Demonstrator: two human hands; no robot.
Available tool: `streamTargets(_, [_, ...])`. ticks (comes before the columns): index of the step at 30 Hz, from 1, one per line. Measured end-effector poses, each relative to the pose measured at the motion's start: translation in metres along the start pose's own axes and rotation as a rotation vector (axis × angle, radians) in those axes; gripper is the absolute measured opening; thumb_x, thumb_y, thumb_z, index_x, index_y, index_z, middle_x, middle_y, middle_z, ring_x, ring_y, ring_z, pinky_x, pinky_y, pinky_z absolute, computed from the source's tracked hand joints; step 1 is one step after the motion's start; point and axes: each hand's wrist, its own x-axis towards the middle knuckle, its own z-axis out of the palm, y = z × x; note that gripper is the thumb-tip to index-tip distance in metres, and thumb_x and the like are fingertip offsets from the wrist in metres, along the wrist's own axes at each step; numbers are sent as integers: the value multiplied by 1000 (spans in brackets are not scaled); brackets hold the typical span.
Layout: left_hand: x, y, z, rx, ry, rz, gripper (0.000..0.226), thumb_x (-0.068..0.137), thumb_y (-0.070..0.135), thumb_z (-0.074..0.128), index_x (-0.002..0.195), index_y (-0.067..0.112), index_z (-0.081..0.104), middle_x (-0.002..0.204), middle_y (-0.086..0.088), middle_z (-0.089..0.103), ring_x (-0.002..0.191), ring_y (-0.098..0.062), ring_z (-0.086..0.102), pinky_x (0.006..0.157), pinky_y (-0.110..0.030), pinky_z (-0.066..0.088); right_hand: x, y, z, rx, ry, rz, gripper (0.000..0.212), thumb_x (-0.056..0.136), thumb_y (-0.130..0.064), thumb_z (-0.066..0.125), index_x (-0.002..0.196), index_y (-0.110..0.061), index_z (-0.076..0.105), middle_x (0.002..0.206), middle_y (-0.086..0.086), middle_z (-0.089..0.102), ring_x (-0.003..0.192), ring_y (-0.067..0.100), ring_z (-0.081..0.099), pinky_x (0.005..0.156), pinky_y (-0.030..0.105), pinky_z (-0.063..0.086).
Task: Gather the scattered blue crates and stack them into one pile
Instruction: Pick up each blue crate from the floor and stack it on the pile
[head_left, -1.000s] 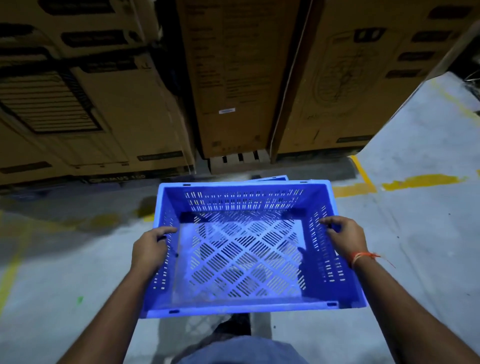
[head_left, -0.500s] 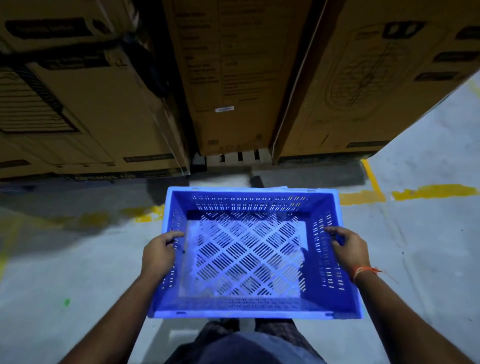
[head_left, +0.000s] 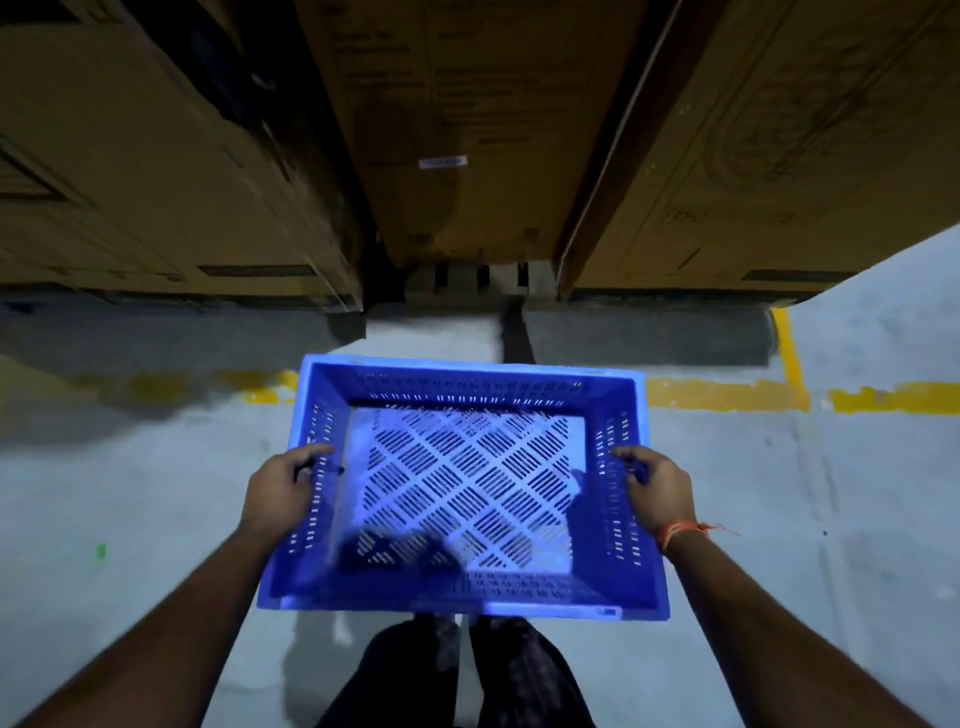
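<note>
The person held a blue crate (head_left: 462, 488) out in front, above the grey floor (head_left: 156, 467). The left hand (head_left: 280, 488) gripped its left wall and the right hand (head_left: 657, 488) its right wall, fingers curled over the rims. Cardboard boxes (head_left: 457, 130) stood just beyond.

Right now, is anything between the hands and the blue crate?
No. The left hand and right hand already grip the blue crate by its two side walls. No pile is visible in this view.
</note>
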Motion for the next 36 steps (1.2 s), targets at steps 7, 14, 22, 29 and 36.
streamTargets(7, [41, -6, 36, 4, -1, -14, 48, 85, -7, 50, 118, 22, 71, 121, -8, 70, 114, -30, 64, 91, -35, 47, 51, 3, 18, -52, -22, -24, 39, 81, 3, 60, 110, -20, 72, 109, 10, 72, 97, 29, 67, 92, 30, 48])
streamTargets(14, [64, -13, 47, 16, -2, -23, 46, 86, -5, 50, 119, 19, 71, 120, -10, 70, 113, -32, 63, 91, -35, 47, 80, 4, 33, -80, -49, -76, 35, 82, 2, 63, 108, -19, 72, 104, 9, 73, 91, 26, 67, 90, 30, 49])
streamTargets(22, [84, -21, 59, 20, -19, -57, 49, 84, -6, 50, 120, 20, 70, 121, -9, 70, 115, -29, 63, 90, -31, 45, 94, 8, 50, -93, -72, -82, 32, 85, -4, 65, 114, -18, 69, 114, 14, 68, 99, 33, 65, 92, 36, 49])
streamTargets(29, [96, -26, 63, 36, -8, -65, 49, 84, -5, 49, 120, 20, 70, 117, -13, 70, 110, -32, 64, 90, -34, 47, 101, 6, 57, -143, -39, -122, 36, 83, -2, 64, 113, -20, 70, 110, 16, 70, 95, 36, 67, 89, 39, 51])
streamTargets(36, [100, -32, 66, 79, -23, -127, 48, 85, -1, 48, 122, 23, 69, 101, -21, 60, 95, -40, 62, 85, -35, 46, 104, 7, 73, -215, -9, -80, 38, 80, -3, 64, 112, -21, 71, 103, 18, 70, 89, 39, 67, 85, 38, 52])
